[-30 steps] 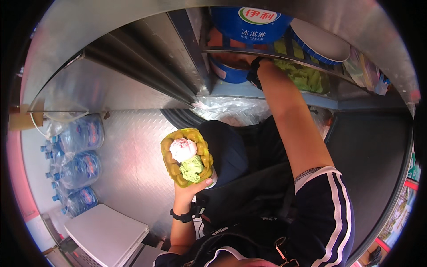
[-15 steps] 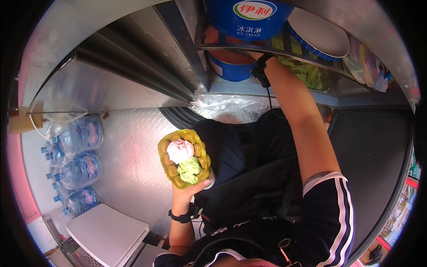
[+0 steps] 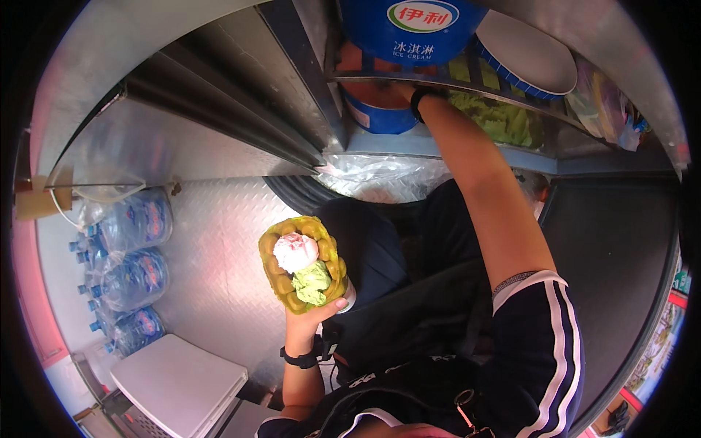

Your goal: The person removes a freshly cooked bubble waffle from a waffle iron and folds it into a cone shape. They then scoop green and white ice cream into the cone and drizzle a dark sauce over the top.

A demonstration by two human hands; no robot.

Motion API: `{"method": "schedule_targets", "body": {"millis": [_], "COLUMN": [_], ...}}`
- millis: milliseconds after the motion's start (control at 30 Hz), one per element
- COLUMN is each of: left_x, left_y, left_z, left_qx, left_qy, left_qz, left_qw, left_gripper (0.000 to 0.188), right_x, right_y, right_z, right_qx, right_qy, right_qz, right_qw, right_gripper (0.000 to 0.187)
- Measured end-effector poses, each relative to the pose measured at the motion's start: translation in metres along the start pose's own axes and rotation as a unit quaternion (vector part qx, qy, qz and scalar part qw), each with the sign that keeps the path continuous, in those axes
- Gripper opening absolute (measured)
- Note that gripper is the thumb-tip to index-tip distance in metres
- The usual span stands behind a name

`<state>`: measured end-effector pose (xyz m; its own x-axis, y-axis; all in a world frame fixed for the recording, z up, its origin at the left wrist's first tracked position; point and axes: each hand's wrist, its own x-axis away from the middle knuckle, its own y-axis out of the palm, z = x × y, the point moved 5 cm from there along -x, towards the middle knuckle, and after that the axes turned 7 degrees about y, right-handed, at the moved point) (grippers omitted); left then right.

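A yellow-green bubble waffle [image 3: 274, 273] stands upright in my left hand [image 3: 309, 320], whose fingers wrap round its base. In the waffle sit a pink-and-white scoop of ice cream [image 3: 296, 252] and, nearer me, a green scoop [image 3: 312, 283]. A bit of white wrapping shows beside my thumb. My right arm stretches far forward, under a dark rack bar. My right hand [image 3: 406, 92] is at the mouth of a blue tub [image 3: 381, 119] with reddish-brown contents. Its fingers are mostly hidden there, so what they hold cannot be made out.
A larger blue ice cream tub [image 3: 412, 33] stands on the rack above, with a white-lidded tub [image 3: 526, 52] beside it. Green ice cream [image 3: 504, 120] lies to the right below. At left are several wrapped water bottles [image 3: 131, 277] and a white lidded box [image 3: 179, 383].
My right forearm has shifted slightly left and rolled, and the hand sits further left over the blue tub. My left hand holds the waffle in nearly the same place.
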<state>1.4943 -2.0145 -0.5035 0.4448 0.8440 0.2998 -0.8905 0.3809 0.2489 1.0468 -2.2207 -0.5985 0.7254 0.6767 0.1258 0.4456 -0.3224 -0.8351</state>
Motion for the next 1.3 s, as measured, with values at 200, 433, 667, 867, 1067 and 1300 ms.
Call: {"method": "schedule_targets", "body": {"millis": [200, 433, 667, 867, 1067, 1300], "left_x": [0.002, 0.0, -0.001, -0.004, -0.011, -0.014], "left_y": [-0.005, -0.008, -0.013, -0.013, -0.015, -0.007], "left_z": [-0.001, -0.003, -0.008, -0.005, -0.004, 0.002], "left_qx": [-0.005, -0.001, -0.001, 0.004, 0.0, 0.015], "left_qy": [0.018, -0.005, -0.015, -0.023, 0.0, 0.015], "left_qz": [0.008, -0.007, -0.011, -0.023, -0.031, -0.033], "left_qw": [1.0, 1.0, 1.0, 0.999, 1.0, 0.999], "left_gripper": [0.083, 0.081, 0.081, 0.076, 0.077, 0.082], "right_x": [-0.001, -0.012, -0.02, -0.019, -0.025, -0.009], "right_y": [0.011, 0.014, 0.018, 0.02, 0.018, 0.011], "right_z": [-0.006, -0.007, -0.006, 0.013, 0.041, 0.036], "right_qx": [-0.013, -0.032, -0.066, -0.125, -0.191, -0.299], "right_qy": [-0.015, -0.015, -0.016, 0.0, 0.03, -0.111], "right_qz": [-0.02, -0.045, -0.074, -0.132, -0.203, -0.219], "right_qw": [1.0, 0.998, 0.995, 0.983, 0.96, 0.922], "right_gripper": [0.071, 0.072, 0.073, 0.073, 0.074, 0.069]}}
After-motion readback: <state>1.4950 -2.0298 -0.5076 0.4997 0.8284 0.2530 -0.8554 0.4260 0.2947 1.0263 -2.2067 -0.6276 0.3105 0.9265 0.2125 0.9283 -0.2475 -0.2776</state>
